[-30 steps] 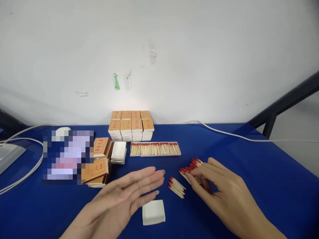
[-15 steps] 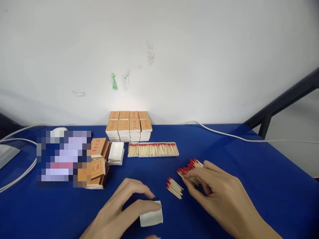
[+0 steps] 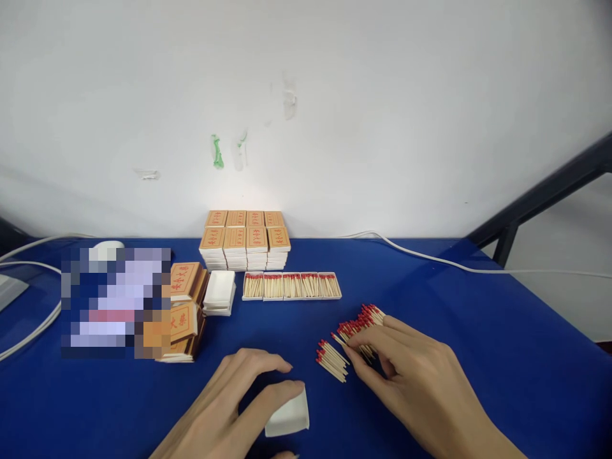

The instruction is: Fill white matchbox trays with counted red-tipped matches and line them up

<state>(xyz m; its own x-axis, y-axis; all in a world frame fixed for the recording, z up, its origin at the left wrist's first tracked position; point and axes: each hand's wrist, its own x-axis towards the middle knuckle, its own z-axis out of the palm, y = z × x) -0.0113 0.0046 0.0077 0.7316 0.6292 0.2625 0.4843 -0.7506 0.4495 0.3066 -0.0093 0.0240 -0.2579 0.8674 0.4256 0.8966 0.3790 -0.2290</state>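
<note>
My left hand (image 3: 234,401) lies over a small white matchbox tray (image 3: 289,417), fingers spread and the index fingertip at the tray's far edge. Its thumb shows only at the bottom of the view, apart from the tray. My right hand (image 3: 415,376) pinches a red-headed match (image 3: 337,338) between thumb and index finger. Beneath and behind those fingers lies a loose pile of matches (image 3: 366,319), partly hidden by the hand. Between the two hands, a smaller group of matches (image 3: 332,361) rests on the blue table.
Several filled matchbox trays (image 3: 291,286) stand in a row. Left of them are stacked white trays (image 3: 220,293) and orange matchbox sleeves (image 3: 184,319). A stack of closed matchboxes (image 3: 243,239) stands by the wall. A pixelated patch (image 3: 119,299) and white cables (image 3: 430,258) are at the sides.
My right hand has drawn a match slightly left, away from the pile, toward the smaller group. My left hand stays by the tray. The whole view has shifted a little.
</note>
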